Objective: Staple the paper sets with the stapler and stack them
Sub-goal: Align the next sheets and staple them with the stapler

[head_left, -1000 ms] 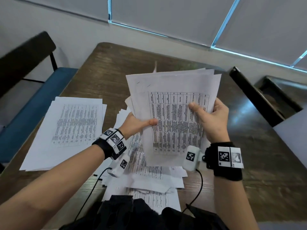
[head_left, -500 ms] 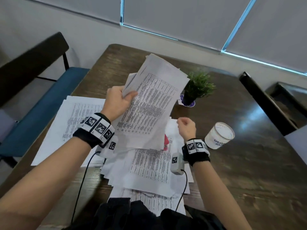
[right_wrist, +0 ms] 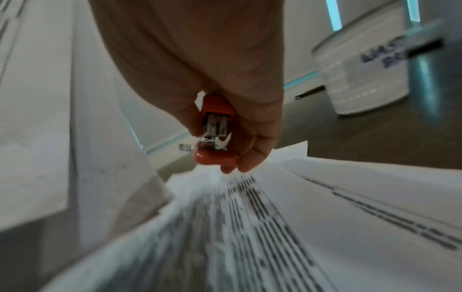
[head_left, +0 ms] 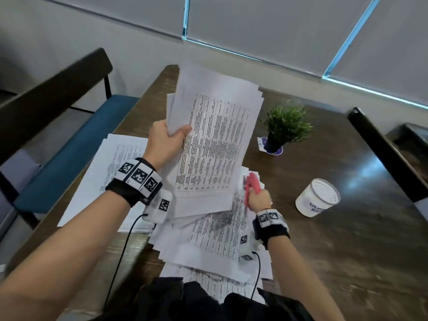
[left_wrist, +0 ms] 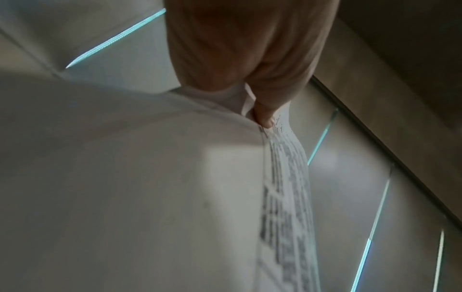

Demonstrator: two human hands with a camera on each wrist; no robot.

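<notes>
My left hand (head_left: 168,140) grips a set of printed sheets (head_left: 213,140) by its left edge and holds it upright above the table; in the left wrist view the thumb (left_wrist: 262,114) pinches the paper set (left_wrist: 125,177). Lower right of it, my right hand (head_left: 258,200) grips a red stapler (head_left: 251,185), lifted just above the loose paper pile (head_left: 215,237). The right wrist view shows the stapler (right_wrist: 215,142) end-on in the curled fingers, its metal mouth facing the camera over the pile (right_wrist: 225,227).
A flat stack of sheets (head_left: 108,170) lies at the left on the dark wooden table (head_left: 324,262). A small potted plant (head_left: 286,126) and a white cup (head_left: 318,196) stand at the right. A blue bench (head_left: 76,140) runs along the left.
My right hand let go of the paper set, dropped to the pile and took up the red stapler. My left hand alone now holds the set, swung to the left and tilted.
</notes>
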